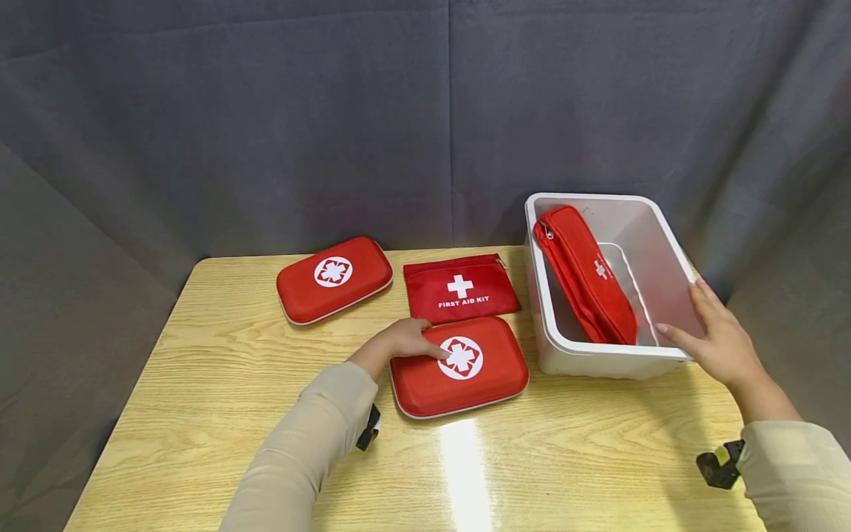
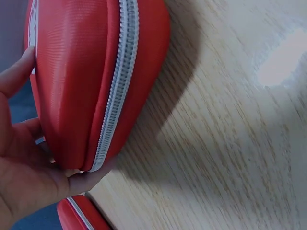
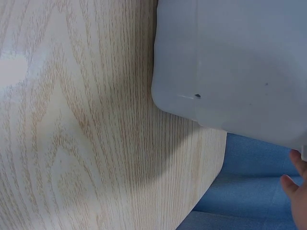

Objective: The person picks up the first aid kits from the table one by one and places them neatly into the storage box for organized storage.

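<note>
In the head view, my left hand (image 1: 405, 341) holds a red zippered first-aid case (image 1: 465, 395) at its left end. The left wrist view shows the thumb on the case's top face and fingers (image 2: 91, 179) beneath its end; a shadow falls on the wood beside it. At the right, my right hand (image 1: 725, 343) grips the right rim of a white plastic bin (image 1: 601, 363), its thumb over the inner side. A long red pouch (image 1: 592, 273) with a small white cross leans inside the bin.
Just behind the held case lies a flat red pouch (image 1: 462, 290) printed FIRST AID KIT. A second red zippered case (image 1: 332, 281) rests at the back left of the wooden table (image 1: 219, 414). A grey curtain (image 1: 332, 125) hangs behind the table.
</note>
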The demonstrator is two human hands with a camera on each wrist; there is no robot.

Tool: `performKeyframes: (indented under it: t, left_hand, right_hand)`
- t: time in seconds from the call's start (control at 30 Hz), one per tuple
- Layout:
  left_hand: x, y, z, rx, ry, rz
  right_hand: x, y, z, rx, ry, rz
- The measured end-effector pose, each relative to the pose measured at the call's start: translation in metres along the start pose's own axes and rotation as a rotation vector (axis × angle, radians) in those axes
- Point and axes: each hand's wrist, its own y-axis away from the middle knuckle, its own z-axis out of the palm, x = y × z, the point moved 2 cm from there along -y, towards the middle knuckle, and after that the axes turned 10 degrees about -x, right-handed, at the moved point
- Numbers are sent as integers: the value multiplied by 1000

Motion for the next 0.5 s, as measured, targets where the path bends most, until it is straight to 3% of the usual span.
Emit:
performKeyframes:
  t: [0.5]
  left_hand:
    - [-1, 2, -2, 3, 32, -29]
  right_hand:
    - [1, 0, 0, -11, -8, 8]
